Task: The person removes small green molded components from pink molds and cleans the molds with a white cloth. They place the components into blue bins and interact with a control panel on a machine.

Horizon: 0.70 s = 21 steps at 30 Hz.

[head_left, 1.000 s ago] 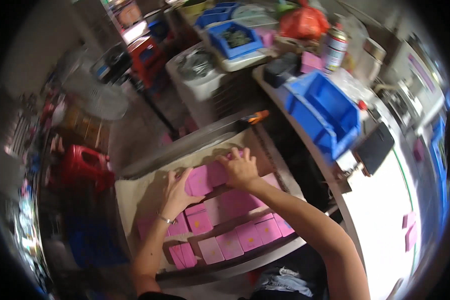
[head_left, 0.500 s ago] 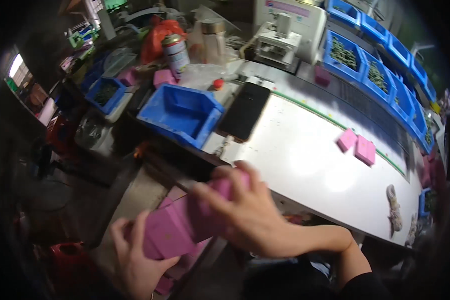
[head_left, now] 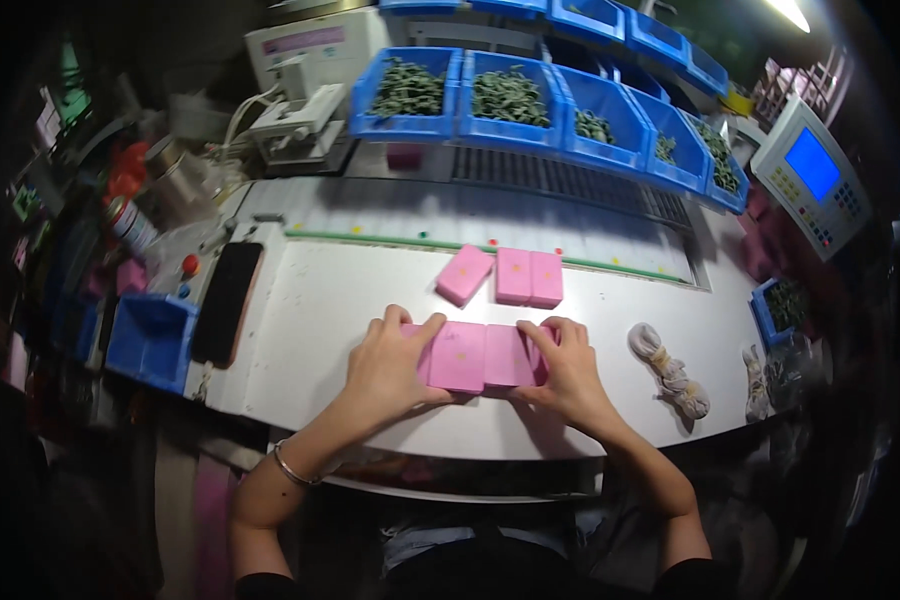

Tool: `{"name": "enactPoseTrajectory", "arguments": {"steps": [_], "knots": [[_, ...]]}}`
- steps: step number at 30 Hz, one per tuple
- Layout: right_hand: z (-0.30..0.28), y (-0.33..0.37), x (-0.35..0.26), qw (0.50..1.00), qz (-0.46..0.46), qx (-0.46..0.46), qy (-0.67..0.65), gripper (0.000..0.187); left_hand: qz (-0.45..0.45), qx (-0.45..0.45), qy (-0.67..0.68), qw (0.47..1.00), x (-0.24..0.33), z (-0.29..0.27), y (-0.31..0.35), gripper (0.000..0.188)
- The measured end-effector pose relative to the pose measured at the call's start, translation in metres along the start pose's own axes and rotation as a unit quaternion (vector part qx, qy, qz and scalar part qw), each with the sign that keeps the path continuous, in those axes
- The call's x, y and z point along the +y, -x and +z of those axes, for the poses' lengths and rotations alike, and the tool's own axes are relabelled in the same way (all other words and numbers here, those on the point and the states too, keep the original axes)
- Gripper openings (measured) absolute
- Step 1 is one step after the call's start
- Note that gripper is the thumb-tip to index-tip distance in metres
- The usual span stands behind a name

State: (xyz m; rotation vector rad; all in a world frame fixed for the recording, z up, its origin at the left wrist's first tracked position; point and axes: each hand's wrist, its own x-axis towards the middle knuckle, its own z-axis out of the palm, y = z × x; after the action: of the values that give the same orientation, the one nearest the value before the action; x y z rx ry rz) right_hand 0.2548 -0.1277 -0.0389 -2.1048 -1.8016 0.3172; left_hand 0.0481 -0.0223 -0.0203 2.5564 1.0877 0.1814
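On the white worktop, straight in front of me, my left hand and my right hand grip a row of small pink boxes from its two ends. The left pink box and the right pink box stand side by side, touching or nearly so. My fingers hide the row's outer ends, so the full number cannot be told. Just beyond lie a slanted pink box and a pair of pink boxes set against each other.
A black phone and a blue bin are at left. Blue trays of small green pieces hang over the back. A white machine stands back left. A bundled cloth and a control panel are at right.
Both hands have moved with pink boxes from low at the left, beside the worktop, up onto the worktop. The head view has swung to the right.
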Motion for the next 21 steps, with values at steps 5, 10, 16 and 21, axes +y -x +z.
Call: {"name": "enactPoseTrajectory", "arguments": {"steps": [5, 10, 16, 21], "knots": [[0.001, -0.009, 0.024, 0.992, -0.064, 0.044, -0.1, 0.086, -0.006, 0.019, 0.005, 1.0, -0.003, -0.003, -0.017, 0.085], [-0.018, -0.006, 0.052, 0.966, -0.074, -0.017, -0.247, 0.096, -0.054, 0.037, 0.07, 0.995, -0.006, -0.008, -0.013, 0.085], [-0.022, -0.01, 0.066, 0.967, -0.103, -0.064, -0.222, 0.09, -0.022, 0.141, -0.097, 0.985, 0.006, -0.007, -0.023, 0.069], [-0.03, -0.019, 0.074, 0.953, -0.08, -0.064, -0.286, 0.07, -0.012, 0.109, 0.089, 0.99, -0.003, -0.001, -0.073, 0.058]]}}
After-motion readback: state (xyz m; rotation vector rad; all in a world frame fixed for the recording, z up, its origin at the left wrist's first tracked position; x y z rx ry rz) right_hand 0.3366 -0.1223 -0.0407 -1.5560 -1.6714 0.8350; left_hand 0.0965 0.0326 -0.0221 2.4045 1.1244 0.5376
